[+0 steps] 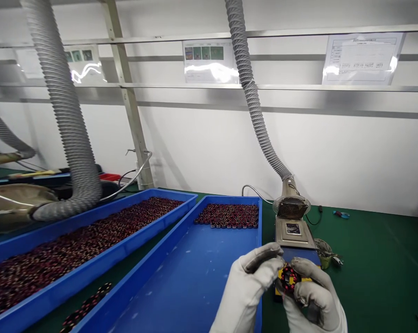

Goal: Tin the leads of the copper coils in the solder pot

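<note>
Wound ring coil [285,279], grasped on its right by my right hand [317,294]; left hand [251,279] at upper left, grip unclear.

Two gloved hands [248,284] [316,291], one held ring [288,279], three ribbed hoses [253,92] [67,106] [3,133]

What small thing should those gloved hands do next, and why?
Perhaps the right hand should steady the small round part while the left hand adjusts its edge: the part sits between both hands, with the left fingers close beside it.
</note>
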